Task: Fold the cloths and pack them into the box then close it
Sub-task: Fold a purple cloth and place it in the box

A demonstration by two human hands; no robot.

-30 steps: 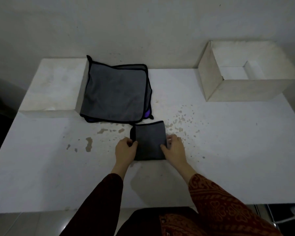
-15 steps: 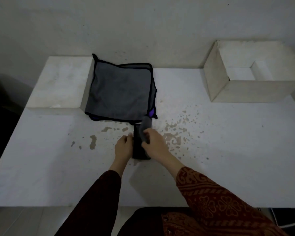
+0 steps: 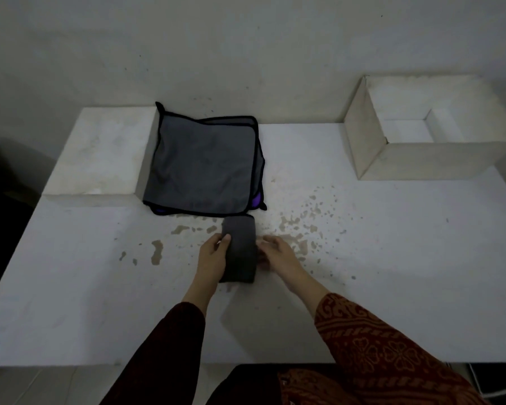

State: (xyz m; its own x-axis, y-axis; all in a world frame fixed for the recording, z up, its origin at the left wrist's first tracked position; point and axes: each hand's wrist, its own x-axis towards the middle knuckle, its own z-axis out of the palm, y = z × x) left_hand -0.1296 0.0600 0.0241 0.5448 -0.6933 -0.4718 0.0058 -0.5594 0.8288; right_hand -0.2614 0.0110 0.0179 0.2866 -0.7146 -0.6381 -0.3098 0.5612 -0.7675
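Box (image 3: 371, 141) open at tabletop (image 3: 392, 273) back right, nothing visible inside. Folded cloth (image 3: 240, 249) lies mid-tabletop; left hand (image 3: 212, 258) fingers rest on its left edge, right hand (image 3: 278, 255) fingers touch its right. Cloth stack (image 3: 202, 165) behind.

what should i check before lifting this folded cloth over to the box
1. Fold finished: the folded cloth lies as a narrow compact strip on the table. Ok.
2. Hold: left hand lies on its left edge, right hand is at its right edge; whether the fingers grip it, cannot tell.
3. Box open: top is open, at the table's far right. Ok.
4. Room inside: the visible interior looks free, though the near wall hides part of it. Cannot tell fully.
5. Path to the box: only stains on the table between. Ok.
6. Other cloths done: stack of cloths lies unfolded. Not ok.
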